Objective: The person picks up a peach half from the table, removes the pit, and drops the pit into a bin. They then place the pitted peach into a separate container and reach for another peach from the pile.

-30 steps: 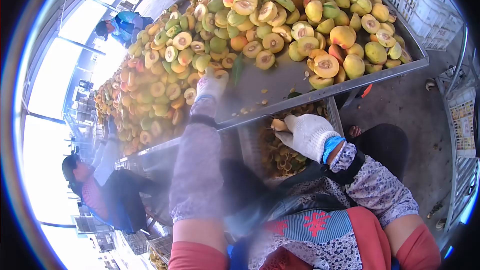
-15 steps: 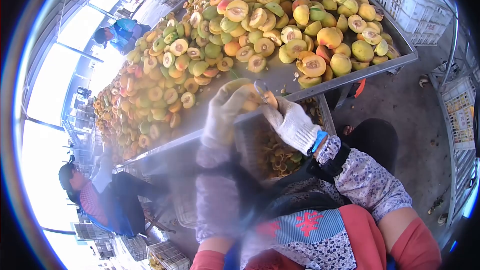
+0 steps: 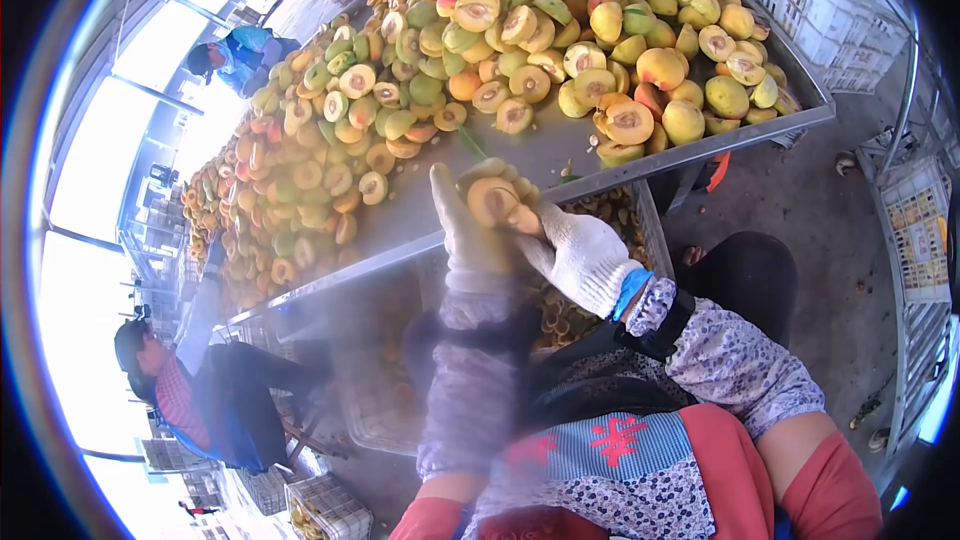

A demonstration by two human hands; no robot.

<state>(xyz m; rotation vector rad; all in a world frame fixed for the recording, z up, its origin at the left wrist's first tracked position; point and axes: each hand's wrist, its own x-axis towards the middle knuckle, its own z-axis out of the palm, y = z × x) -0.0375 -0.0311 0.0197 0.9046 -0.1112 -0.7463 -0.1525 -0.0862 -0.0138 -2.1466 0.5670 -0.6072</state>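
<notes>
My left hand (image 3: 470,245), in a pale glove, holds a cut peach half (image 3: 492,201) with its face toward me. The thumb sticks out to the left while the fingers curl behind the fruit. Gloved too, my right hand (image 3: 590,258) is closed on a small pitting tool (image 3: 526,221) with an orange-tan handle. Its tip meets the fruit's cut face; the metal loop cannot be made out now. Both hands are above the near edge of a metal table (image 3: 400,208). Beyond them lies a large heap of halved peaches (image 3: 425,90).
Beneath the table edge, a crate (image 3: 655,230) contains cut fruit pieces. White plastic crates (image 3: 815,15) are stacked at the far right, and another crate (image 3: 918,230) stands on a rack. Two co-workers (image 3: 205,395) (image 3: 245,58) are along the table's left side.
My left hand has shifted right and its thumb has swung away from the fruit. The tool's loop, visible before, is now hidden against the peach half. A co-worker's arm has reached farther over the table.
</notes>
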